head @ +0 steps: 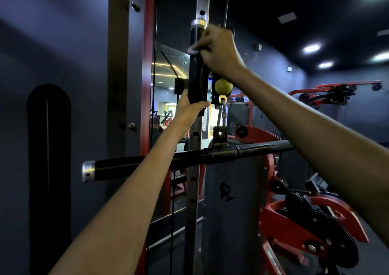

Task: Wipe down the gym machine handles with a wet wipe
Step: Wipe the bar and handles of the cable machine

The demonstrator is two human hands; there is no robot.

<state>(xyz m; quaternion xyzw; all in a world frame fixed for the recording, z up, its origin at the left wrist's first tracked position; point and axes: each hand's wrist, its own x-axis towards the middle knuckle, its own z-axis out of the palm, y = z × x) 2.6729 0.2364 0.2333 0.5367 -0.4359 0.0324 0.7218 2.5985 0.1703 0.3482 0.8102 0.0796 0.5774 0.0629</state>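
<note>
Grip, right: right hand (219, 49) raised high, fingers curled round the upright handle (196, 68) with a white wipe (194, 50) pressed between fingers and grip; only a small edge of the wipe shows at the fingertips.
Grip, left: left hand (190, 109) wraps the bottom of the same handle, thumb across its front, fingers hidden behind it.
Handle: black sleeve with a silver cap (199, 23) on top, standing upright in front of a perforated steel post (194, 169); the wipe sits on its upper part, just below the cap.
Wipe: bunched against the handle's left face, touching both sleeve and fingers.
Bar: long black bar (151, 161) runs level across the middle, silver end cap (88, 170) at its left tip; both forearms cross in front of it and its right end goes behind the right forearm.
Hardware: yellow-green ball (223, 86) just right of the handle, below the right wrist; under it a clip and link (222, 110) drop to a bracket on the bar.
Frame: red uprights (147, 64) left of the post; red plates and black pulleys (315, 228) at lower right.
Containers: none can be made out among the equipment in view.
Room: dark walls, a tall black arched pad (49, 169) at left, a mirror (168, 85) behind the frame showing lit gym space, ceiling lights (311, 48) at upper right, another red machine (336, 93) in the distance.
</note>
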